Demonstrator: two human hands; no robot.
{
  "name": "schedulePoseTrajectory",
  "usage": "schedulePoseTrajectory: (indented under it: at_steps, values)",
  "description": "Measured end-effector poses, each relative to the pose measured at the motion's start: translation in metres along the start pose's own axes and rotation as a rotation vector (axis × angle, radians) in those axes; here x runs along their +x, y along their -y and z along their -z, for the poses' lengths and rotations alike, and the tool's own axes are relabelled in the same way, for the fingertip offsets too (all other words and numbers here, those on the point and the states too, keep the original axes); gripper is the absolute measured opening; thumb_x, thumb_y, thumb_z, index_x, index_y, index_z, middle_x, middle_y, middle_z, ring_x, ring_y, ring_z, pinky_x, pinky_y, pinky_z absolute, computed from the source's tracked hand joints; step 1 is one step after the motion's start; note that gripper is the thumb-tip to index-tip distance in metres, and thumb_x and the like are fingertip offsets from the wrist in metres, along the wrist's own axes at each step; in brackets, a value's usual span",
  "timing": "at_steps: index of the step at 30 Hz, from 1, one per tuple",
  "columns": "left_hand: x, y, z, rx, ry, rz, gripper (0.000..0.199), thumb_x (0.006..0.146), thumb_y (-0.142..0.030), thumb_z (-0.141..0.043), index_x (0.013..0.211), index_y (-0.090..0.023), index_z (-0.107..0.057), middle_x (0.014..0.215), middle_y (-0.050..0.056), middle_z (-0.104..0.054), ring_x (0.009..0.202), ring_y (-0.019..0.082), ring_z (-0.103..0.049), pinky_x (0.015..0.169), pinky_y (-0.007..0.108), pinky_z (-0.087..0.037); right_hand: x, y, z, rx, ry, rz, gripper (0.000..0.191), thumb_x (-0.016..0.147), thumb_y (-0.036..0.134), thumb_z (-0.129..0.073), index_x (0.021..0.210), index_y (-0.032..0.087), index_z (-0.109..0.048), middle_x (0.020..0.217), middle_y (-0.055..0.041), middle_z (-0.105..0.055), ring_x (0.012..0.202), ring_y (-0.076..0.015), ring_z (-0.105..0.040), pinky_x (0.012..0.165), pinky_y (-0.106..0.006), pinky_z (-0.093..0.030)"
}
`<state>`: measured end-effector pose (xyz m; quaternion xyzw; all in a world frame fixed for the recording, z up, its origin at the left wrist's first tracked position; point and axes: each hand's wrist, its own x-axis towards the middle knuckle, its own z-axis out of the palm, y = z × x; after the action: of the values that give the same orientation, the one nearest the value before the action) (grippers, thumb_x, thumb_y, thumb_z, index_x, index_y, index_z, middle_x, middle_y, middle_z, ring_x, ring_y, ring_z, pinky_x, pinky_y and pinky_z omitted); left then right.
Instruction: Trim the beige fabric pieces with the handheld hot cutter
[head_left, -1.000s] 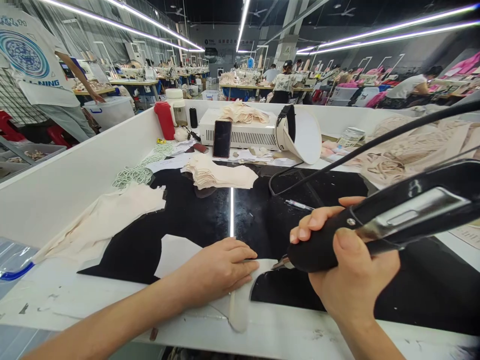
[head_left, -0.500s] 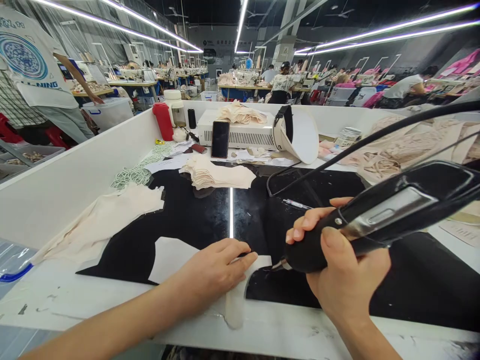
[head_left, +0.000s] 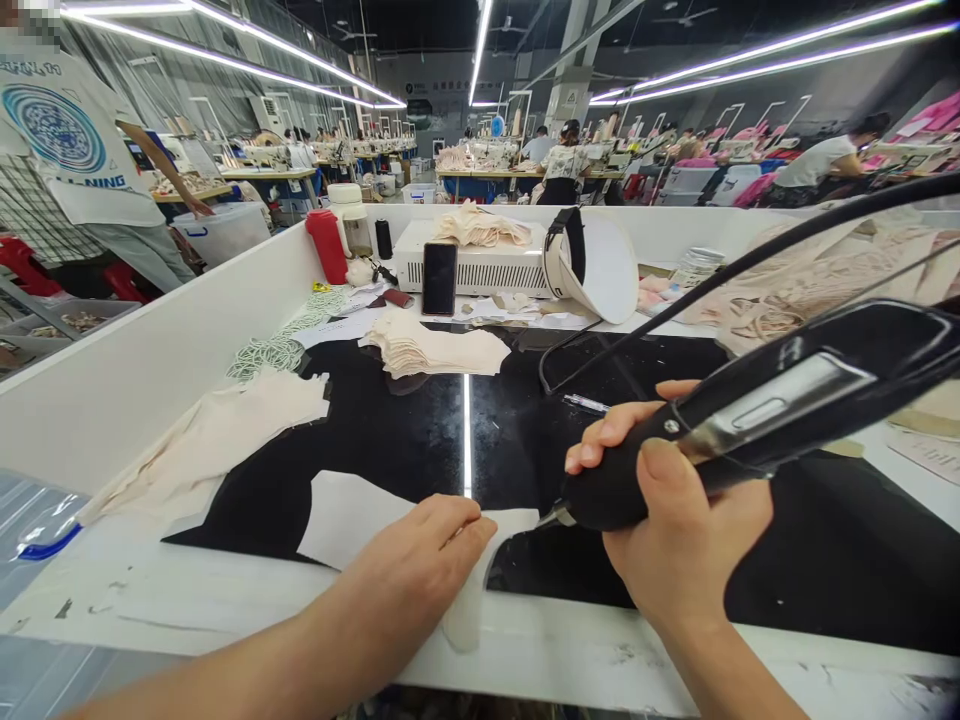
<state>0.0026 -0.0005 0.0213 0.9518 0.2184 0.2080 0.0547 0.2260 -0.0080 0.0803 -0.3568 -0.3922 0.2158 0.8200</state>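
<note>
item: left hand (head_left: 427, 560), fingers together, resting on a pale piece (head_left: 345, 508); whether it pinches, i cannot tell.
item: pale piece, lying across the near edge of a black mat (head_left: 390, 430).
item: right hand (head_left: 679, 520), wrapped round a black corded tool (head_left: 720, 425); i see its metal tip (head_left: 556, 516) at the piece's right end.

Prob. garment wkshp: sewing machs (head_left: 271, 147) in rows, workers (head_left: 565, 165), strip lights (head_left: 481, 50), fabric stack (head_left: 442, 352).
</note>
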Motion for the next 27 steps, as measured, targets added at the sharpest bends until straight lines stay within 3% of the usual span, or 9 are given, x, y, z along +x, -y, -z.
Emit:
schedulePoseTrajectory:
  at_steps: [13, 19, 27]
  values:
    - [-0.005, -0.001, -0.004, -0.024, 0.025, 0.075, 0.037, 0.105, 0.005, -0.056, 0.133, -0.017, -0.061, 0.125, 0.011, -0.074, 0.106, 0.027, -0.077, 0.091, 0.040, -0.073, -0.005, -0.008, 0.004, -0.037, 0.049, -0.033, 0.045, 0.091, 0.045, -0.100, 0.119, 0.028, -0.070, 0.083, 0.0067, -0.075, 0.062, -0.0167, -0.071, 0.060, -0.034, -0.065]
    - [-0.003, -0.002, -0.002, -0.062, 0.217, 0.178, 0.043, 0.093, 0.012, -0.053, 0.122, -0.019, -0.063, 0.123, 0.009, -0.073, 0.110, 0.027, -0.075, 0.100, 0.044, -0.073, -0.008, -0.005, 0.006, -0.030, 0.065, -0.061, 0.046, 0.091, 0.044, -0.102, 0.120, 0.028, -0.070, 0.084, 0.0068, -0.077, 0.064, -0.0154, -0.072, 0.062, -0.032, -0.067]
    - [0.000, 0.007, 0.001, -0.074, 0.155, 0.121, 0.058, 0.084, 0.016, -0.049, 0.128, -0.019, -0.061, 0.131, 0.011, -0.074, 0.117, 0.027, -0.076, 0.103, 0.043, -0.073, 0.004, -0.005, 0.002, -0.022, 0.008, 0.017, 0.052, 0.085, 0.047, -0.106, 0.117, 0.026, -0.071, 0.077, 0.0075, -0.077, 0.058, -0.0148, -0.071, 0.057, -0.030, -0.066]
